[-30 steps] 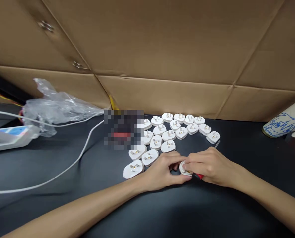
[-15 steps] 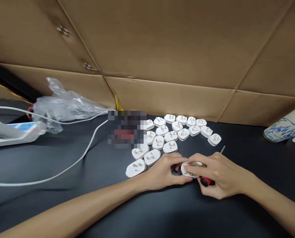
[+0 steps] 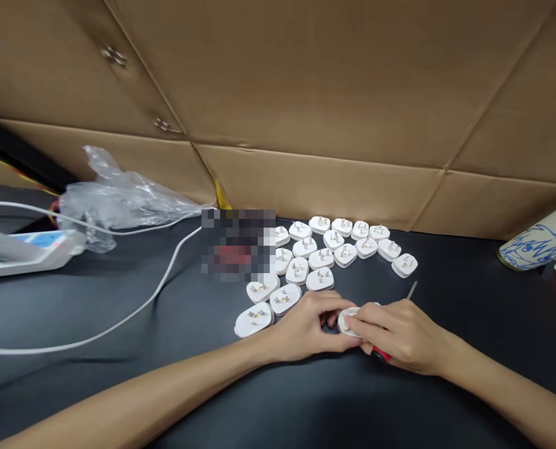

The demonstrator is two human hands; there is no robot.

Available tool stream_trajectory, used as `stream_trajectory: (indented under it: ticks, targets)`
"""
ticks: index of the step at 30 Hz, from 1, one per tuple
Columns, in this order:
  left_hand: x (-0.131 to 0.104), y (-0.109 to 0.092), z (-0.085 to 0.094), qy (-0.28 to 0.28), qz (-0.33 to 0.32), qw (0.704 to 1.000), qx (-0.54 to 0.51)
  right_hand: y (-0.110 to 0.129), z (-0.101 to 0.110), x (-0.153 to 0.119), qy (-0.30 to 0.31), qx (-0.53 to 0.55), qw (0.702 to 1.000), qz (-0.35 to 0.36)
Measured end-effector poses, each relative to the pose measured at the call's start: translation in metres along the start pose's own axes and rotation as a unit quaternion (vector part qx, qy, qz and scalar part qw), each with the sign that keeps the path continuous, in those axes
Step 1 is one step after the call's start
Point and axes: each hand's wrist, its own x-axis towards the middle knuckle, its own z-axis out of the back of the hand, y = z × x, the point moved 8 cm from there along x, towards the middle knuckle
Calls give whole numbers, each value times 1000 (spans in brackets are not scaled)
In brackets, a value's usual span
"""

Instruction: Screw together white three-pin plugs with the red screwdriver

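Observation:
A white plug piece (image 3: 347, 324) lies between my two hands, just above or on the dark table. My left hand (image 3: 312, 324) pinches its left end between thumb and fingers. With its fingertips, my right hand (image 3: 404, 340) presses on the top of the same piece and covers much of it. Tucked in the right palm is a screwdriver (image 3: 381, 355); its red and black handle end pokes out below the fingers, and its thin shaft shows beyond the knuckles. Several white three-pin plugs (image 3: 286, 299) stand pins up just behind my left hand.
A tan padded panel (image 3: 324, 181) rises behind the table. At left are a crumpled clear plastic bag (image 3: 123, 202), a white cable (image 3: 168, 274) and a white power strip (image 3: 48, 255). A patterned cup (image 3: 535, 246) lies tilted at right. One patch beside the plugs is pixelated.
My right hand has shifted slightly left and closed further over the plug piece. The screwdriver has moved with it, and less of its handle shows. My left hand keeps its pinch.

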Motion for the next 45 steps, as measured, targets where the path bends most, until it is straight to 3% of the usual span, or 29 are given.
stream_trajectory:
  ticks: [13, 18, 24, 35, 45]
  targets:
    - [-1, -4, 0, -7, -12, 1000, -16, 3, 3, 8, 20, 37, 999, -9]
    - [-1, 0, 2, -26, 23, 998, -44, 1, 0, 3, -10, 28, 999, -14]
    - [1, -1, -2, 24, 51, 988, -142, -3, -4, -3, -53, 13, 999, -4]
    - [-1, 7, -7, 39, 54, 991, -115, -2, -4, 1, 40, -7, 998, -39]
    - [-1, 7, -5, 32, 32, 995, -87, -14, 0, 4, 73, 83, 991, -72]
